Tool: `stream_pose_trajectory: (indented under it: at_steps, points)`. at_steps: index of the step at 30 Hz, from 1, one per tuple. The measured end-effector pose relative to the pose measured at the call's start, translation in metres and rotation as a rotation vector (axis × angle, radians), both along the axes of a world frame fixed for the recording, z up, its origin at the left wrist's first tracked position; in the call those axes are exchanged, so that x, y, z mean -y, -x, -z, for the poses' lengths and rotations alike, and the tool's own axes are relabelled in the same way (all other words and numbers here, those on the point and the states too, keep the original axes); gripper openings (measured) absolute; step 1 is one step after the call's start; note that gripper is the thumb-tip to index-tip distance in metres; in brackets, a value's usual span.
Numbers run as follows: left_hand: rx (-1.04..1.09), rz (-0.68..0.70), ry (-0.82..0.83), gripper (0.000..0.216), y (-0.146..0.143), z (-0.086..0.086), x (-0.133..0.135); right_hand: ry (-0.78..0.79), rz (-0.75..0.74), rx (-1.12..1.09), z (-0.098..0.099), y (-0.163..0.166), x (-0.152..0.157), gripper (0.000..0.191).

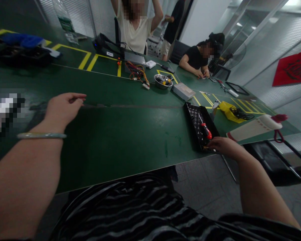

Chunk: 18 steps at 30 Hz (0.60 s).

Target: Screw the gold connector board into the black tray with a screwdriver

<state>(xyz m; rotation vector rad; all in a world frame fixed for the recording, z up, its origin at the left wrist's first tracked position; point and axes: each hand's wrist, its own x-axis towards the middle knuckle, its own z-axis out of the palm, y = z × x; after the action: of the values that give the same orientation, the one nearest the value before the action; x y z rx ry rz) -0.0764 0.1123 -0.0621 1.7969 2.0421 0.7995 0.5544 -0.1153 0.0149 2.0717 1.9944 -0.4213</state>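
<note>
My left hand (65, 107) is over the left part of the green table, with a bracelet (42, 135) on the wrist. Its thumb and fingers are pressed together; anything between them is too small or hidden to name. My right hand (227, 147) reaches into the near end of a black tray (194, 122), fingertips bent together among small bits there. Whatever they pinch cannot be made out. Inside the tray, just beyond these fingers, lies a screwdriver (206, 131) with a red and black handle.
Beyond the tray are a grey box (183, 91), a metal bowl (163, 82) of small parts and bundled wires (137, 71). To the right stand a yellow container (229, 112) with black cables and a tilted white tumbler (253, 129). Other people are across the table.
</note>
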Motion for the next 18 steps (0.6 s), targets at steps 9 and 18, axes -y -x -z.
stream_pose_trajectory:
  at_steps: [9, 18]
  points:
    - [-0.008, 0.020, -0.001, 0.037, 0.001, 0.002, -0.001, -0.164, 0.019, 0.095, -0.010, 0.012, 0.007, 0.034]
    - [0.052, 0.026, 0.008, 0.038, -0.001, 0.001, 0.001, -0.370, 0.458, 0.302, 0.011, -0.019, -0.018, 0.052]
